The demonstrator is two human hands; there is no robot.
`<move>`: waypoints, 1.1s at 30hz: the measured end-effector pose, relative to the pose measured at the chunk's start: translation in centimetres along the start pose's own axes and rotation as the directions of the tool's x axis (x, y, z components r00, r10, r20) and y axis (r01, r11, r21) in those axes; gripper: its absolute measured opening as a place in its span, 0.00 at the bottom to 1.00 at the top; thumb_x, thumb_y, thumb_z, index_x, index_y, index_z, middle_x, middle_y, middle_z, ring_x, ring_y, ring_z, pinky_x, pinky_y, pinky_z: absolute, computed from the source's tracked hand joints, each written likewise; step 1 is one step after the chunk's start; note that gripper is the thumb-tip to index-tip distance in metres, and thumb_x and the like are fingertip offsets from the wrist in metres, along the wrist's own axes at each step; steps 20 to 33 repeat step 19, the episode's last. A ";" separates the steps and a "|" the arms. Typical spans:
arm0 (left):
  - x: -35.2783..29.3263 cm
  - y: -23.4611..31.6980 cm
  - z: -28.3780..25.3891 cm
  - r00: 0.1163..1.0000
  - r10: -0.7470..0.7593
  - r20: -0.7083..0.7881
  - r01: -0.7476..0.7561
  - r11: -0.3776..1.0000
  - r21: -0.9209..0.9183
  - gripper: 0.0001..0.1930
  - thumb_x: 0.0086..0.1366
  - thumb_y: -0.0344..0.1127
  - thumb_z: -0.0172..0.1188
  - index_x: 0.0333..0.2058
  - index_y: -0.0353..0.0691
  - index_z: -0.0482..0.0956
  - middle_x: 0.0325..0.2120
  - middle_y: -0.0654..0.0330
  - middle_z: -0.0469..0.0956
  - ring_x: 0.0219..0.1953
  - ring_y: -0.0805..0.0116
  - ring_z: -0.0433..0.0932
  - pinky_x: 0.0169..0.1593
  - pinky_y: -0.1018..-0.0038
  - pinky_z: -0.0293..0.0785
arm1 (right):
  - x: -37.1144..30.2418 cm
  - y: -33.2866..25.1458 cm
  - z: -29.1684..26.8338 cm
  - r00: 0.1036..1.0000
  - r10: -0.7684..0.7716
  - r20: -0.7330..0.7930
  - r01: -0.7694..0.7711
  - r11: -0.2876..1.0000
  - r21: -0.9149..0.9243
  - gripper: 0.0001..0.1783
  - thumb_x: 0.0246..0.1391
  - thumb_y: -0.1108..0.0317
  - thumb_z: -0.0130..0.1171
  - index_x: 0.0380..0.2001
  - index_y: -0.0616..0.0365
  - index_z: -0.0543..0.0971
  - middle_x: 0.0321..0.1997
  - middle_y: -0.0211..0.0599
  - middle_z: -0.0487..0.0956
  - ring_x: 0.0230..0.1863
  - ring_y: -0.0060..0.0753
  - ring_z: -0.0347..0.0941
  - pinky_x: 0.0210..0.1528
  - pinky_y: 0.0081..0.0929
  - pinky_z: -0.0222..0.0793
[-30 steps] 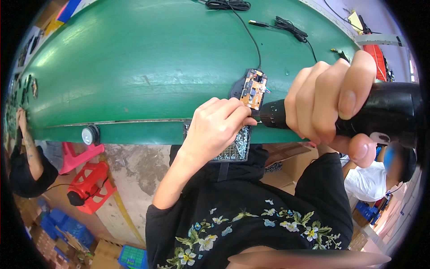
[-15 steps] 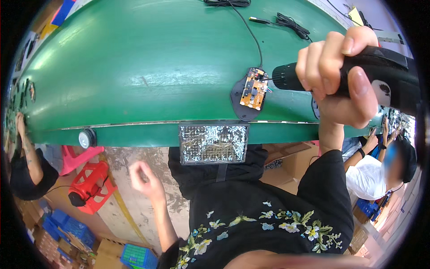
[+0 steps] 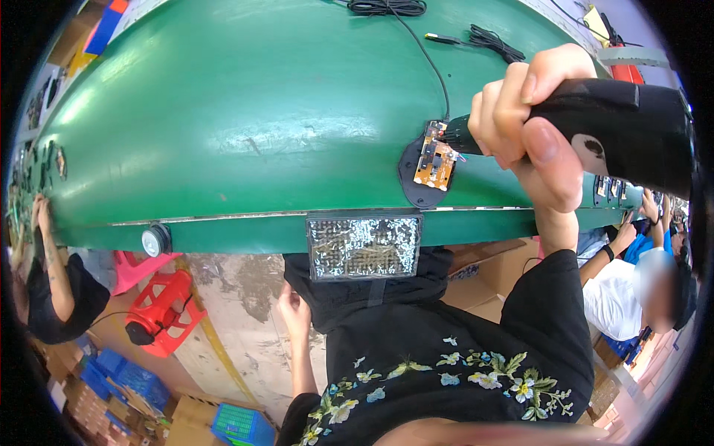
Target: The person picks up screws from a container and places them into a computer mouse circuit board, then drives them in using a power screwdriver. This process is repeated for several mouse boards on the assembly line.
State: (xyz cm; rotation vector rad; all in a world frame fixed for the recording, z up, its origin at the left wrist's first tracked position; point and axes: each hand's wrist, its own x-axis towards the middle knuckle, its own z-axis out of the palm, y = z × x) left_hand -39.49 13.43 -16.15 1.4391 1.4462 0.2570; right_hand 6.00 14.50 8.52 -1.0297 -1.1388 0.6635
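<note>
My right hand [image 3: 532, 123] is wrapped round a black electric screwdriver [image 3: 632, 123], held sideways above the bench. Its nose end points left at the upper part of an orange circuit board [image 3: 435, 163]; my fingers partly hide that end, and I cannot tell if the bit touches a screw. The board lies on a black oval mouse base [image 3: 410, 172], with a black cable [image 3: 435, 63] running away from its far end. Down by my lap, my left hand [image 3: 295, 312] hangs beside dark cloth, its fingers loosely bent and nothing visible in them.
A shallow tray of small screws [image 3: 364, 247] sits at the bench's near edge. Coiled cables [image 3: 494, 43] lie on the green bench [image 3: 223, 134]. A round white-faced object [image 3: 155, 239] is fixed at the front edge. Co-workers sit on both sides; a red stool [image 3: 167, 312] stands left.
My left hand has moved right, to the cloth by my lap. The screwdriver's nose has come closer over the board. The whole view has shifted slightly.
</note>
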 end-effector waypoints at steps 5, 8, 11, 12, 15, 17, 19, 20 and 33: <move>0.3 -0.7 -0.2 0.912 0.389 -0.133 -0.300 0.850 0.433 0.13 0.59 0.28 0.68 0.43 0.31 0.84 0.22 0.57 0.75 0.23 0.66 0.73 0.28 0.68 0.68 | 1.6 -1.3 1.1 0.987 0.159 0.002 -0.159 0.987 0.025 0.15 0.62 0.65 0.60 0.44 0.52 0.65 0.22 0.26 0.66 0.18 0.18 0.60 0.24 0.23 0.59; 2.5 -0.2 0.6 0.964 0.236 -0.123 -0.189 0.932 0.308 0.11 0.59 0.29 0.63 0.40 0.31 0.83 0.27 0.52 0.79 0.28 0.57 0.78 0.32 0.63 0.71 | 0.8 0.6 0.0 0.998 0.064 -0.021 -0.063 0.998 0.024 0.14 0.62 0.67 0.60 0.43 0.53 0.64 0.22 0.26 0.65 0.17 0.18 0.60 0.23 0.23 0.59; 4.0 -5.8 -1.6 0.978 0.151 -0.146 -0.082 0.916 0.392 0.12 0.64 0.29 0.56 0.42 0.26 0.80 0.41 0.43 0.82 0.46 0.49 0.81 0.52 0.59 0.76 | 0.7 0.9 -0.5 0.998 -0.006 -0.058 0.009 0.998 0.055 0.15 0.61 0.67 0.60 0.43 0.55 0.64 0.21 0.27 0.64 0.16 0.19 0.60 0.22 0.24 0.59; 4.5 -5.4 -0.1 0.961 0.024 -0.275 0.009 0.993 0.119 0.14 0.65 0.29 0.56 0.46 0.25 0.78 0.46 0.41 0.80 0.50 0.47 0.79 0.57 0.57 0.73 | 1.0 -1.3 -0.7 0.991 0.077 -0.114 -0.070 0.995 0.065 0.16 0.56 0.71 0.64 0.44 0.58 0.69 0.22 0.26 0.69 0.19 0.17 0.64 0.24 0.22 0.60; 0.6 -9.3 -1.3 0.837 0.525 -0.157 -0.389 0.771 0.505 0.23 0.67 0.33 0.56 0.56 0.22 0.72 0.56 0.33 0.73 0.60 0.41 0.72 0.65 0.53 0.67 | -0.5 -0.8 -1.8 0.966 0.133 -0.222 -0.079 0.968 0.237 0.16 0.50 0.76 0.68 0.43 0.62 0.77 0.24 0.24 0.74 0.20 0.13 0.67 0.25 0.17 0.61; -2.2 -2.6 0.0 0.909 0.411 -0.068 -0.369 0.870 0.326 0.20 0.60 0.29 0.63 0.49 0.22 0.77 0.51 0.34 0.76 0.53 0.35 0.75 0.59 0.51 0.70 | -2.3 -1.6 -3.7 0.956 0.153 -0.251 -0.074 0.952 0.298 0.13 0.53 0.76 0.68 0.42 0.64 0.77 0.23 0.27 0.76 0.18 0.13 0.67 0.20 0.16 0.61; -3.8 -4.5 -0.9 0.788 0.601 -0.136 -0.533 0.775 0.340 0.16 0.62 0.30 0.64 0.46 0.23 0.79 0.40 0.41 0.82 0.46 0.46 0.81 0.52 0.58 0.76 | -2.7 -2.0 -3.8 0.958 0.098 -0.268 0.015 0.921 0.389 0.12 0.55 0.74 0.69 0.40 0.65 0.77 0.22 0.28 0.76 0.16 0.14 0.67 0.18 0.16 0.61; -3.8 -4.5 -0.9 0.788 0.601 -0.136 -0.533 0.775 0.340 0.16 0.62 0.30 0.64 0.46 0.23 0.79 0.40 0.41 0.82 0.46 0.46 0.81 0.52 0.58 0.76 | -2.7 -2.0 -3.8 0.958 0.098 -0.268 0.015 0.921 0.389 0.12 0.55 0.74 0.69 0.40 0.65 0.77 0.22 0.28 0.76 0.16 0.14 0.67 0.18 0.16 0.61; -3.8 -4.5 -0.9 0.788 0.601 -0.136 -0.533 0.775 0.340 0.16 0.62 0.30 0.64 0.46 0.23 0.79 0.40 0.41 0.82 0.46 0.46 0.81 0.52 0.58 0.76 | -2.7 -2.0 -3.8 0.958 0.098 -0.268 0.015 0.921 0.389 0.12 0.55 0.74 0.69 0.40 0.65 0.77 0.22 0.28 0.76 0.16 0.14 0.67 0.18 0.16 0.61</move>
